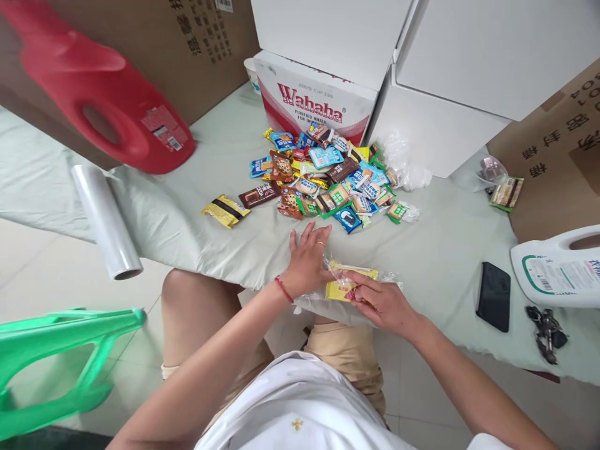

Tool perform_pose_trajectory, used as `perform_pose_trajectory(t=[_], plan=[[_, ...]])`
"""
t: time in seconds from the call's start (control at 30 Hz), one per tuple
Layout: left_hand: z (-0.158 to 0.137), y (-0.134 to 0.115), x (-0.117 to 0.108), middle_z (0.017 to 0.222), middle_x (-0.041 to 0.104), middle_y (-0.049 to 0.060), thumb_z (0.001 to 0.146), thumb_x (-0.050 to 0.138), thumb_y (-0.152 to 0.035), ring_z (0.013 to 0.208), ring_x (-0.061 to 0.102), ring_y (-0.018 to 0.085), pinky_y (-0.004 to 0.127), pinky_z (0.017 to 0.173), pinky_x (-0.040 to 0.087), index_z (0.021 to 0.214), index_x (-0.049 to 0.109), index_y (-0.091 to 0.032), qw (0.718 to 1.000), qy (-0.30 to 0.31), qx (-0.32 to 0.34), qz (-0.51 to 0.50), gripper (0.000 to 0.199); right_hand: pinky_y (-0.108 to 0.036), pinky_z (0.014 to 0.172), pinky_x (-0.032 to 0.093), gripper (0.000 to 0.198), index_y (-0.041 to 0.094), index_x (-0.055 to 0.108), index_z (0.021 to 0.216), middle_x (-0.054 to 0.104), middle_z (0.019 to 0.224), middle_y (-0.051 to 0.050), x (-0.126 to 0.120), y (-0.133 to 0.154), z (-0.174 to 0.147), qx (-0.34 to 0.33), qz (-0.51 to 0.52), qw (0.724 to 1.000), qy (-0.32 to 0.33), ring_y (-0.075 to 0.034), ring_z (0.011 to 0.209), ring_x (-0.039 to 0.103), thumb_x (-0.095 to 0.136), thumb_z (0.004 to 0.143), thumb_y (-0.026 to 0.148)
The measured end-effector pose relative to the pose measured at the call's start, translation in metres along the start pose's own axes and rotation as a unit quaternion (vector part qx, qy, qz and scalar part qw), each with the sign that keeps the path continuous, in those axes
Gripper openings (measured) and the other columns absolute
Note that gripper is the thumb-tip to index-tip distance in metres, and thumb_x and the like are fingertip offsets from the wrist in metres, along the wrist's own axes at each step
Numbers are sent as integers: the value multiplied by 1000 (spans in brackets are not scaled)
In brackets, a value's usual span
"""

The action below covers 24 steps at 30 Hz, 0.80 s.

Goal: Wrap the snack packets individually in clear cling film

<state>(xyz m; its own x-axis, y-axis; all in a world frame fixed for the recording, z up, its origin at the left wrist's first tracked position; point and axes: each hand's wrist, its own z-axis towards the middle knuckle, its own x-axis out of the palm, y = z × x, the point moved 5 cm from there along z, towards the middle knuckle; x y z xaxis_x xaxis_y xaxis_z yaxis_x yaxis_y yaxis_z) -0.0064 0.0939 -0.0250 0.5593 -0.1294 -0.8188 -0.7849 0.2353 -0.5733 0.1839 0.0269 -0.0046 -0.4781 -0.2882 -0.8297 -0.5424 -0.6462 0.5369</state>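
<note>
Pale cloth (pixel 445 244) bears clear plastic (pixel 392 279) around yellow packaging (pixel 336 290) between hands (pixel 305 265) (pixel 387 305).

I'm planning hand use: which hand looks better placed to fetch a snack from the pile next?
Probably the left hand. Its spread fingers point toward the pile and lie nearer to it, while the right hand has its fingers on the yellow packet.

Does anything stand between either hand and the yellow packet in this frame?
No solid obstacle shows: the left hand and right hand are both at the yellow packet. Clear plastic film lies around it; whether any comes between is unclear.
</note>
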Motion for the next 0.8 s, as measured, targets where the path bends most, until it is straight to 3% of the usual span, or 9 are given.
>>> perform_pose_trajectory(t=[0.1,0.2,0.27,0.33,0.4,0.47,0.6,0.7,0.8], plan=[[2,20,-13,148,53,17,71,79,-39,153,25,38,66,122,2,162,18,-19,992,71,5,-103,111,-23,66,51,13,23,55,85,58,149,-6,0,1,3,-1,-23,1000,15,-15,104,73,54,97,17],[6,26,-21,125,67,11,69,81,-34,143,40,34,59,123,14,163,15,-20,977,90,29,-191,116,-23,65,50,13,23,54,85,57,150,-7,0,1,3,-4,-41,999,31,-15,98,74,54,96,17],[9,27,-24,105,69,6,71,78,-29,124,55,29,49,114,34,162,22,-18,964,93,45,-245,108,-23,67,51,12,23,53,86,55,151,-8,1,-1,2,-5,-45,998,34,-16,97,75,54,97,17],[11,28,-30,87,64,0,74,73,-24,99,62,22,39,100,45,153,44,-19,956,95,62,-269,84,-24,70,52,11,23,53,87,51,154,-10,2,-1,1,-2,-39,999,33,-16,99,74,54,97,17],[8,28,-39,74,57,-2,78,68,-21,84,58,18,34,92,46,127,69,-20,960,95,96,-245,49,-25,72,53,12,23,52,87,49,156,-11,3,-2,1,4,-27,999,33,-16,101,74,53,97,16],[-1,26,-49,67,54,-1,82,64,-19,80,56,17,35,92,44,99,79,-21,967,98,143,-187,23,-25,72,53,13,23,52,87,51,155,-10,3,-1,1,10,-13,999,35,-16,102,74,52,98,17],[-36,20,-60,70,64,3,80,55,-11,91,60,21,41,101,39,82,78,-27,965,152,200,-77,28,-26,74,55,14,23,52,86,56,151,-7,3,1,2,9,0,999,34,-17,107,73,52,98,16],[-68,23,-61,72,67,3,75,54,-11,92,61,22,40,98,40,73,75,-28,961,196,188,-49,27,-28,77,57,13,23,54,88,57,150,-8,2,1,0,8,7,1000,25,-18,108,73,51,100,18],[-89,40,-62,77,66,4,82,51,-21,80,59,20,34,82,46,85,76,-23,982,139,63,-115,25,-30,77,58,16,23,60,92,58,149,-8,4,4,-3,-14,-15,999,28,-19,105,74,48,102,18]])
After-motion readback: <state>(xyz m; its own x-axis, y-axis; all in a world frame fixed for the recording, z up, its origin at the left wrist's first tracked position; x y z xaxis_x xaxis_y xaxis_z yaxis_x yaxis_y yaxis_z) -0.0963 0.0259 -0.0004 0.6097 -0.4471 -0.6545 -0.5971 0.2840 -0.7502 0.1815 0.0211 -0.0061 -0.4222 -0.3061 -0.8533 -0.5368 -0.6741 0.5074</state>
